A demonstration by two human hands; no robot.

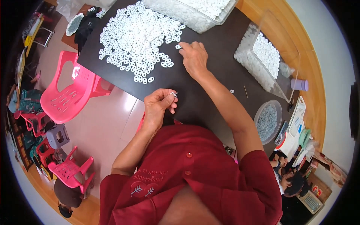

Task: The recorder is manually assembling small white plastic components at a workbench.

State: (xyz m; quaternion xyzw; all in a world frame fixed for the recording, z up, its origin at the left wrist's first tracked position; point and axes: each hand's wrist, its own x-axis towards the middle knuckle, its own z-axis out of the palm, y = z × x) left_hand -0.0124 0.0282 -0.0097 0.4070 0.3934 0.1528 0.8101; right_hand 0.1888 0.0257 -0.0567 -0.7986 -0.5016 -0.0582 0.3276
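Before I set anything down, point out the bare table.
The widest free patch of dark table looks to be between the right hand and the clear bin on the right; another lies between the left hand and right forearm. Crowded: the upper left, covered by white pieces, and the right side, with that bin and a round bowl.

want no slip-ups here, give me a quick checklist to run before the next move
1. Left hand holding its small white piece: ok, pinched at the fingertips.
2. Right hand gripping the white piece at its fingertips: cannot tell, contact looks likely.
3. White pile near the right hand: ok.
4. Round tub uncovered: ok, grey-blue contents show.
5. Table free of strays: not ok, a lone white piece and thin stick lie there.
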